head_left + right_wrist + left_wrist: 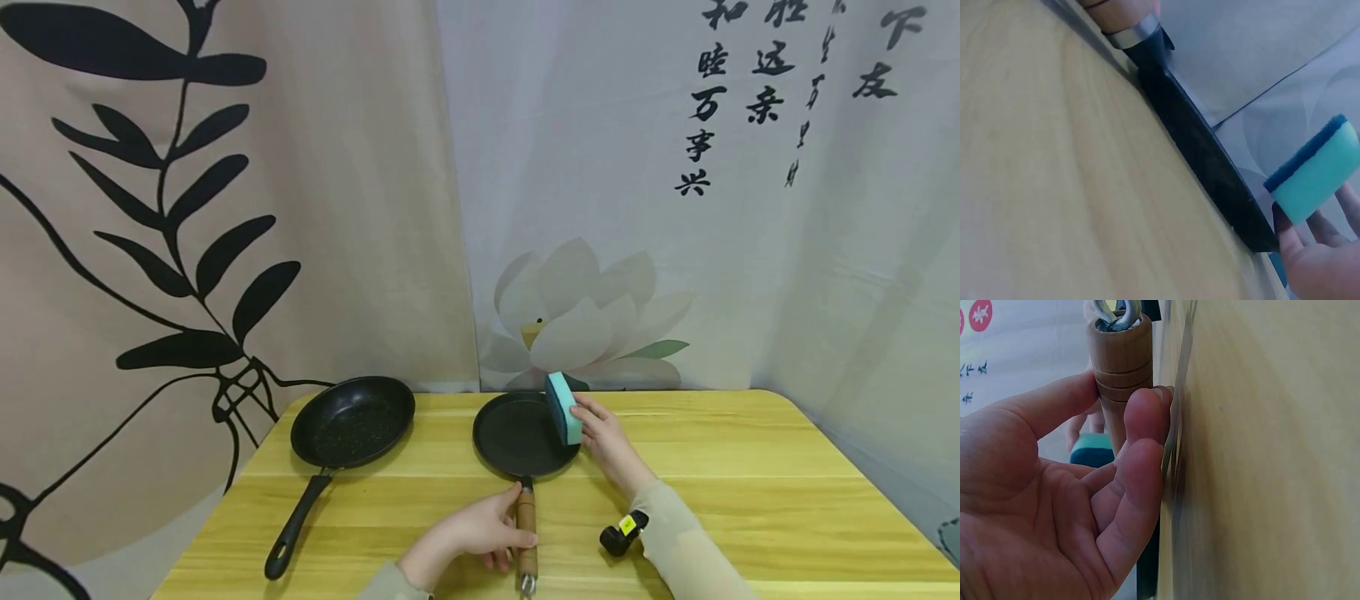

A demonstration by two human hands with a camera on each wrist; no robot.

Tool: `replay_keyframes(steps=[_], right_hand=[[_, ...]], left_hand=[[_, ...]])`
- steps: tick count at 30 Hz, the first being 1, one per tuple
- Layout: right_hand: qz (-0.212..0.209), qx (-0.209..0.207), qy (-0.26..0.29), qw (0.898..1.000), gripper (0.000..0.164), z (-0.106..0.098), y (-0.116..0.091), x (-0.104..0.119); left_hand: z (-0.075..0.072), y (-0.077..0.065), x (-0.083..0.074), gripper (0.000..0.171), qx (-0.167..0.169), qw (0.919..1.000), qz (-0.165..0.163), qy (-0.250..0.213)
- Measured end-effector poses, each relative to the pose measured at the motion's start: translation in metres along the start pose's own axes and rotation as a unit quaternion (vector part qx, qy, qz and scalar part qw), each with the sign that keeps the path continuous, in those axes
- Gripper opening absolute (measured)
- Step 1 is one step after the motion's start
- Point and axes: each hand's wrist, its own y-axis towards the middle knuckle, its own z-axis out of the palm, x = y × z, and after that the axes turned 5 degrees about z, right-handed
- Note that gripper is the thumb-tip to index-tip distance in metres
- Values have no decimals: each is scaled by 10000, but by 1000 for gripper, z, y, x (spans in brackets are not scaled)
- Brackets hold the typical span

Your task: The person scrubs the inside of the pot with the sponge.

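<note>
A flat black pan (pixel 513 437) with a wooden handle (pixel 527 521) lies on the table. My left hand (pixel 480 527) holds that handle, thumb on one side and fingertips on the other, as the left wrist view shows. In my right hand (pixel 609 442) is a two-layer sponge (pixel 564 408), light teal with a dark blue scouring side. It stands on edge over the pan's right rim, dark side facing the pan. The right wrist view shows the sponge (pixel 1316 169) tilted, above the side of the pan (pixel 1210 162); contact between them cannot be told.
A deeper black frying pan (pixel 352 421) sits to the left, its black handle (pixel 296 529) pointing toward the near edge. Behind the wooden table (pixel 712 467) hangs a printed curtain (pixel 360 208). A small black device (pixel 622 533) is at the right wrist.
</note>
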Motion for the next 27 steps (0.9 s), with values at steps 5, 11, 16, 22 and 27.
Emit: replay_keyframes(steps=[5,11,16,22,27], right_hand=[[-56,-32,-89,9999,56,0,1,-2],[-156,-14,-122,9998,52,0,1,-5],[-193,54,-339,9992,52,0,2,-5],[-160,164,-499,9985,54,0,1,-2],[-101,184,-552,9983,55,-2,2,-5]], left_hand=[[0,0,-1,85,-18,10000,-11,2],[0,-1,-2,85,-4,10000,-5,10],[-1,-1,-1,85,19,10000,20,-8],[-1,0,0,85,32,10000,52,-30],[-1,0,0,85,57,10000,65,8]])
